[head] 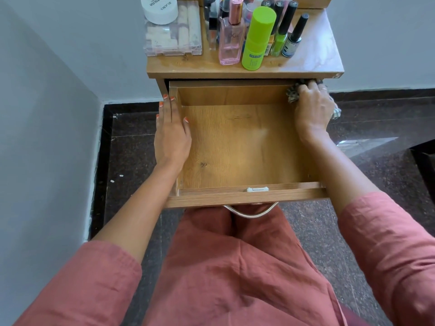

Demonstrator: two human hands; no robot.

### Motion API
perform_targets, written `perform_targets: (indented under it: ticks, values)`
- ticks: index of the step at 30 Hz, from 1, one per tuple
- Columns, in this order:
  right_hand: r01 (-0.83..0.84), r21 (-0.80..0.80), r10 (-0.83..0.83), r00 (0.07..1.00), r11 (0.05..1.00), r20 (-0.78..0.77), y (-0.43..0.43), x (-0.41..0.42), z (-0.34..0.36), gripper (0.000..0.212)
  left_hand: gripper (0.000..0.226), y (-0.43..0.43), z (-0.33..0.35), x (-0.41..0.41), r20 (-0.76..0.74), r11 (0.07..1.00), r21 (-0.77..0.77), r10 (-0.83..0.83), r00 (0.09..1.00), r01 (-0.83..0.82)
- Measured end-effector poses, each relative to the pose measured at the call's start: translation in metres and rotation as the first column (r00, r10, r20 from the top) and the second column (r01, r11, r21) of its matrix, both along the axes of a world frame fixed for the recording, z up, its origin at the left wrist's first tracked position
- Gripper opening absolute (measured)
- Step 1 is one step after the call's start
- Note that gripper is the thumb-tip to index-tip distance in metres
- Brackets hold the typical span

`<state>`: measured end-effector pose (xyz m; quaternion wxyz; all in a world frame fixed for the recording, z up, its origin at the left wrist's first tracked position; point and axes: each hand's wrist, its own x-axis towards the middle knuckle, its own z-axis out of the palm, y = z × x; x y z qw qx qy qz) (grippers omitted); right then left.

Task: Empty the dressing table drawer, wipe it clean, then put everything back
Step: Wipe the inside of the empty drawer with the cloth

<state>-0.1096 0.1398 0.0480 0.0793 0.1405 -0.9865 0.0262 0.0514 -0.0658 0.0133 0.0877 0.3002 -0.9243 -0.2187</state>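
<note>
Drawer (237,147) is seen pulled right out from under the dressing table top (211,67), and its wooden floor is bare, nothing inside. Metal handle (249,211) is seen hanging at the front edge, just over the lap.

Left hand (171,135) is laid flat along the drawer's left wall, fingers (168,107) straight and close together, thumb dipped inside the rim; nothing is held by it. Right hand (313,109) is placed over the right wall at the back corner, and a patterned cloth (293,94) is bunched under curled fingers, pressed to the wall's top edge. A bit of the same cloth is seen sticking out past the hand on the outer side.

Up on the tabletop, the contents are lined up: clear plastic organiser box (174,36) at left, w/ a white round jar (160,9) sat on top of it. Pink glass bottle (231,36) is stood upright nr the middle, lime-green bottle (257,38) just beside it on the right. Black-capped nail polish bottles (294,36) are grouped further right, and more small bottles are packed behind, too crowded to be told apart.
</note>
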Motion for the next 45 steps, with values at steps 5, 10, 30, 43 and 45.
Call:
perform_targets:
  ticks: [5, 10, 30, 43, 45]
  values:
    - [-0.120, -0.054, 0.122, 0.992, 0.991, 0.037, -0.036, 0.024, -0.004, 0.029, 0.051, 0.001, 0.000, 0.001, -0.006, 1.000, 0.009, 0.000, 1.000, 0.000]
    - [-0.249, -0.169, 0.266, 0.960, 0.954, 0.091, -0.094, 0.055, -0.008, 0.037, 0.050, 0.000, 0.000, 0.001, -0.002, 1.000, 0.016, 0.007, 1.000, -0.007]
    - [-0.503, -0.111, 0.513, 0.854, 0.857, 0.086, -0.167, 0.084, 0.006, 0.040, 0.050, -0.002, 0.009, 0.003, -0.047, 0.987, 0.159, -0.003, 0.999, 0.011]
    - [-0.769, -0.015, 0.756, 0.625, 0.639, 0.193, -0.142, 0.099, 0.015, 0.052, 0.044, -0.009, 0.037, 0.044, 0.014, 0.986, 0.164, 0.035, 0.999, -0.037]
    - [-0.775, 0.000, 0.759, 0.619, 0.632, 0.202, -0.142, 0.100, 0.016, 0.053, 0.044, -0.007, 0.036, 0.046, -0.001, 0.986, 0.163, 0.047, 0.999, -0.047]
